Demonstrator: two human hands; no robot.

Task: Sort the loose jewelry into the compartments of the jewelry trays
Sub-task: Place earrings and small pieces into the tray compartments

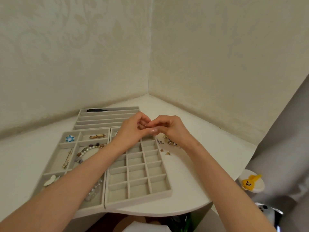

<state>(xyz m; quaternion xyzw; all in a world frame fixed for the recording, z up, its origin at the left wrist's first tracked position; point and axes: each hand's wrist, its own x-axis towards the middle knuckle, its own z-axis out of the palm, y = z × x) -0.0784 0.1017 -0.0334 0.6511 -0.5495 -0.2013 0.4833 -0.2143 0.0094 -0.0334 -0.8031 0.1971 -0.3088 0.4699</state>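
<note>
Two hands, the left hand (133, 127) and right hand (169, 127), meet above the grid tray's (133, 201) far end, curled fingertips pinching a tiny piece (149, 126); loose jewelry (170, 143) lies just right.

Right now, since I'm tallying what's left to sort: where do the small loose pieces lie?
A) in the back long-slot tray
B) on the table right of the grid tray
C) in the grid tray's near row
B: the loose pieces lie on the bare table just right of the grid tray.
</note>
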